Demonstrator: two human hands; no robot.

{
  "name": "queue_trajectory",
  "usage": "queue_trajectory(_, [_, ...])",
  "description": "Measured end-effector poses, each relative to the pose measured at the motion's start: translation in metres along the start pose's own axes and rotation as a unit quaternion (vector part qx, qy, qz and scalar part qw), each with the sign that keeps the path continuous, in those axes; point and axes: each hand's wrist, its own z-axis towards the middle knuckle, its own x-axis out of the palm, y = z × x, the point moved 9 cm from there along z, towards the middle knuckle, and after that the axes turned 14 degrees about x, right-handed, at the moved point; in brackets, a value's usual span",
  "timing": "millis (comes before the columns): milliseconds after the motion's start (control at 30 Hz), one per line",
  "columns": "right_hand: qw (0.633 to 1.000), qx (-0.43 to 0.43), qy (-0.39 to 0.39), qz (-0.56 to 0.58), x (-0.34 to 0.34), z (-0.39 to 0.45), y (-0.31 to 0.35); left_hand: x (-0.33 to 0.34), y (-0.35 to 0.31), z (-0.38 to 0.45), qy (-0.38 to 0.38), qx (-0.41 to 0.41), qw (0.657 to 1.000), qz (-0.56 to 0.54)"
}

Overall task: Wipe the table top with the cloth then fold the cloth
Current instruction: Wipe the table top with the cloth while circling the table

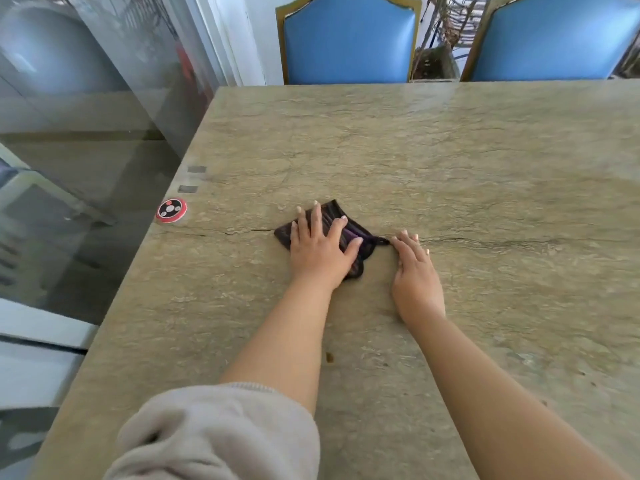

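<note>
A small dark purple-black cloth lies bunched on the beige stone table top, near its middle left. My left hand lies flat on top of the cloth with fingers spread, covering most of it. My right hand rests palm down on the table just right of the cloth. Its fingertips touch the cloth's thin right corner. A long crack in the stone runs sideways under the cloth.
A round red and black call button sits at the table's left edge, with two grey stickers beyond it. Two blue chairs stand at the far side. A glass partition runs along the left.
</note>
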Motion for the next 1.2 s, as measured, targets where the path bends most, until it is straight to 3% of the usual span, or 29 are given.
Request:
queue_trajectory(200, [0.994, 0.015, -0.029, -0.101, 0.012, -0.007, 0.01, -0.02, 0.11, -0.051, -0.045, -0.179, 0.983, 0.003])
queue_trajectory(267, [0.989, 0.011, -0.029, -0.142, 0.026, -0.014, 0.028, -0.021, 0.098, -0.079, -0.092, -0.165, 0.982, -0.008])
queue_trajectory(433, [0.983, -0.078, 0.122, -0.11, 0.102, -0.049, 0.118, -0.02, 0.094, -0.105, -0.093, 0.0, 0.996, -0.013])
queue_trajectory(567, [0.979, -0.067, 0.105, -0.159, 0.134, -0.064, 0.125, -0.048, 0.178, -0.098, -0.164, -0.091, 0.982, -0.016])
queue_trajectory(633, [0.976, -0.072, 0.105, -0.176, 0.135, -0.064, 0.121, -0.047, 0.205, -0.091, -0.119, -0.121, 0.985, -0.017])
queue_trajectory(800, [0.969, -0.067, 0.115, -0.207, 0.137, -0.064, 0.123, -0.037, 0.179, -0.138, -0.097, -0.142, 0.984, -0.042])
queue_trajectory(933, [0.961, -0.054, 0.12, -0.243, 0.138, -0.072, 0.125, -0.022, 0.129, -0.218, -0.087, -0.075, 0.993, 0.008])
queue_trajectory(1000, [0.96, -0.077, 0.139, -0.23, 0.144, -0.097, 0.133, -0.019, 0.144, -0.228, -0.078, -0.069, 0.994, 0.019])
queue_trajectory(1100, [0.95, -0.148, 0.172, -0.215, 0.157, -0.149, 0.142, -0.029, 0.195, -0.221, -0.089, -0.136, 0.987, 0.018])
queue_trajectory(1200, [0.945, -0.162, 0.185, -0.214, 0.158, -0.16, 0.135, -0.033, 0.217, -0.219, -0.077, -0.169, 0.983, 0.011])
